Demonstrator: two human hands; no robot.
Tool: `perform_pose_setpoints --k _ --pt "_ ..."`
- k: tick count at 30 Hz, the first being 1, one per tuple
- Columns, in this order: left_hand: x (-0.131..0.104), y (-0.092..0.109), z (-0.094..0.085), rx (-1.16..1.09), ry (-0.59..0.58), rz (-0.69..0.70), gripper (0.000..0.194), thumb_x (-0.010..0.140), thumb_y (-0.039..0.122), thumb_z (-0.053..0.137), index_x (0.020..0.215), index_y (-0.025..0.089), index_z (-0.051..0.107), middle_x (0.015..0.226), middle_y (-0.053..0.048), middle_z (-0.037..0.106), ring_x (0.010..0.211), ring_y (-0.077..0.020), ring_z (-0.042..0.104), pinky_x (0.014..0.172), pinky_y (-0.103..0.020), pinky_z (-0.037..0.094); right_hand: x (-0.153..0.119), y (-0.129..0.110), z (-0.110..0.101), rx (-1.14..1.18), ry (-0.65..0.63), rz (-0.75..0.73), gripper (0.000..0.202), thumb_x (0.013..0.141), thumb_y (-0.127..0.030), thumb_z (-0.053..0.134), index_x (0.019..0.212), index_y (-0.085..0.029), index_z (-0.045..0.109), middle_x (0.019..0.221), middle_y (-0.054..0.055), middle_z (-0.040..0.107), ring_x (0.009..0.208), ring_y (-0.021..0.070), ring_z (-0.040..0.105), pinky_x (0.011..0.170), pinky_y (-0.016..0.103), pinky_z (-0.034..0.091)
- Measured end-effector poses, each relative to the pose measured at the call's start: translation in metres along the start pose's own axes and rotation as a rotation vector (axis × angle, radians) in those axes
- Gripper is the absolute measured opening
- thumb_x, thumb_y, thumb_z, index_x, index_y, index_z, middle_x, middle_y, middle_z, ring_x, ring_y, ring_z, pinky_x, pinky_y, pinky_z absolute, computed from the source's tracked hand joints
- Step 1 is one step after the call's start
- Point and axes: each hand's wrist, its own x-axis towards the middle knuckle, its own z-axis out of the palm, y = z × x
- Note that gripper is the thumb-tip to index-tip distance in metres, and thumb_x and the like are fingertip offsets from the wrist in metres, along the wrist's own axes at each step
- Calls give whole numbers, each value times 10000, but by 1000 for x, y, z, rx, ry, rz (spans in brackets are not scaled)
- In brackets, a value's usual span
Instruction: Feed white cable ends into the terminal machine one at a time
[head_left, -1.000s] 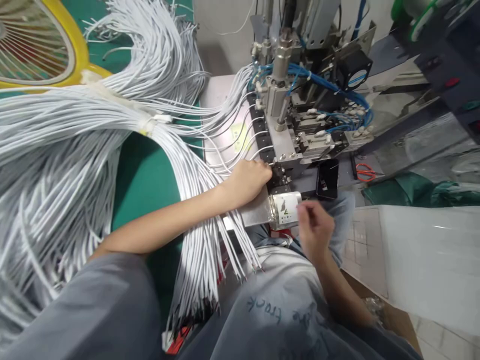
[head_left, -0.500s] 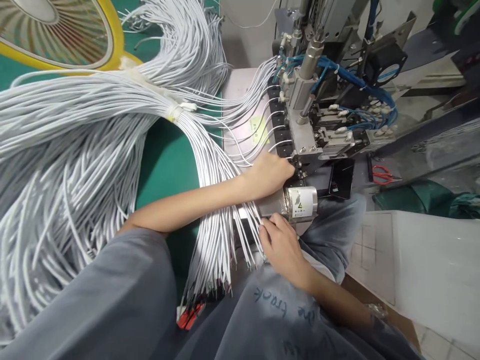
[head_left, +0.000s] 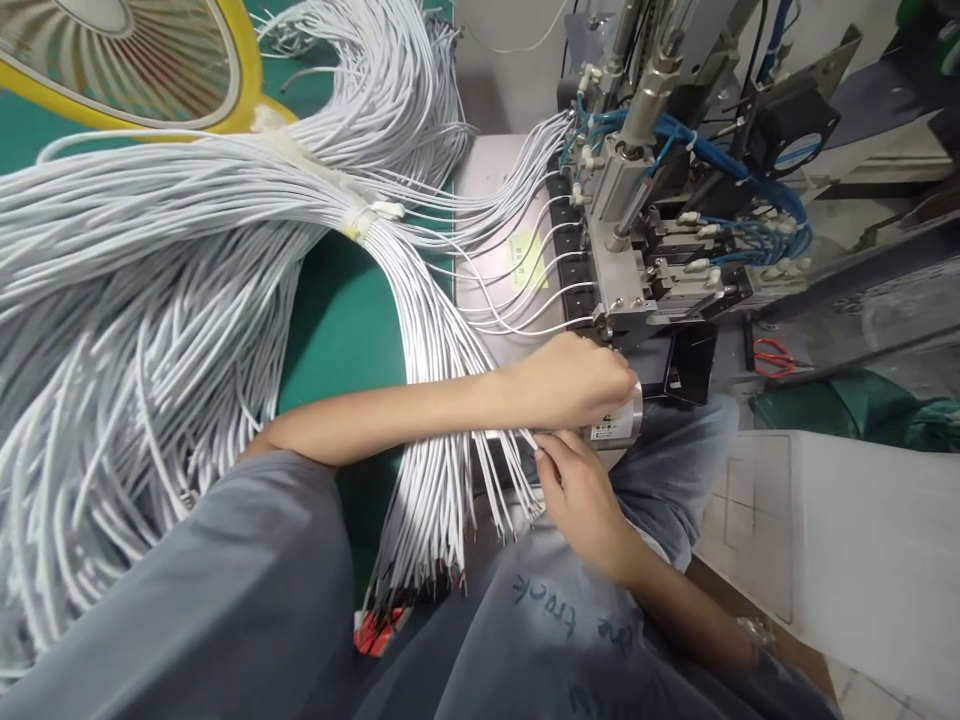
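A thick bundle of white cables (head_left: 442,400), tied near its top, fans down over the green table edge toward my lap, with dark stripped ends at the bottom. My left hand (head_left: 581,380) is closed in a fist over a silver cylinder with a white label (head_left: 616,425). Its fingertips are hidden, so what it may hold does not show. Just below, my right hand (head_left: 577,490) pinches a white cable (head_left: 525,437) at the right side of the fan. Several single cables run into black slots (head_left: 574,268) along the front of the machine (head_left: 611,255).
A yellow fan (head_left: 247,75) stands at the far left, beside more white cable bundles (head_left: 135,330). Blue air tubes (head_left: 750,185) hang on the machine. A phone (head_left: 690,362) and red-handled pliers (head_left: 772,358) lie to the right. A white bin (head_left: 885,540) stands at lower right.
My left hand has moved right and toward me, from the machine's lowest slot to over the labelled cylinder. A cable now shows in that slot. My right hand has shifted slightly right.
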Motion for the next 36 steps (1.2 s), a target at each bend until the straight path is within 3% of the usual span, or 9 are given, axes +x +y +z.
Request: perform_pose_setpoints --k 5,10,14,19,22,25,28,31,36 --pt "-4 3 4 -43 70 78 288 913 243 424 702 153 598 661 -6 616 543 -109 542 436 -284 178 -2 1 7 69 58 19 268 858 -88 311 826 -179 560 736 43 635 710 172 601 640 264 414" --pt "-5 3 11 -65 94 111 283 907 251 432 686 160 583 671 2 610 550 -104 532 442 -294 198 7 -1 15 -129 -12 11 165 863 -243 463 779 -171 586 693 56 654 668 196 607 615 276 381" --pt "-6 4 11 -82 90 136 290 908 239 410 685 168 582 674 1 605 554 -102 526 449 -294 198 13 -5 20 -270 -84 -13 213 858 -200 453 713 -172 607 640 62 658 625 198 611 577 281 339" --pt "-7 5 9 -79 76 140 272 899 241 429 684 171 581 703 1 623 557 -103 526 452 -297 190 14 -5 24 -292 -27 -45 269 849 -146 387 706 -157 614 686 105 681 652 221 635 590 294 351" --pt "-5 5 9 -78 65 134 281 908 253 422 698 173 590 711 -4 629 577 -113 538 455 -290 206 15 -3 16 -169 -17 -11 295 861 -150 364 722 -145 624 712 112 690 668 216 637 608 289 375" --pt "-3 5 5 -119 83 108 309 938 295 399 757 165 613 761 -19 645 672 -135 570 507 -269 302 18 7 -7 28 4 56 253 835 -177 415 685 -145 617 663 83 675 614 190 609 577 273 390" --pt "-3 5 -2 -128 127 7 367 957 335 367 769 151 623 763 -37 650 711 -153 567 629 -274 386 27 27 -38 204 155 151 158 760 -207 509 640 -150 596 579 32 622 537 152 549 489 244 364" --pt "-3 3 -5 -99 110 -76 351 948 307 378 770 139 630 744 -53 639 707 -163 564 664 -288 402 42 48 -62 401 318 168 91 707 -213 564 650 -157 608 596 -2 596 548 123 523 500 229 383" --pt "-1 -13 -2 -137 95 -88 217 879 147 428 889 127 644 820 -63 606 734 -164 572 599 -268 403 64 58 -67 840 496 248 125 614 -236 689 689 -165 620 540 -31 562 473 90 486 472 225 395"
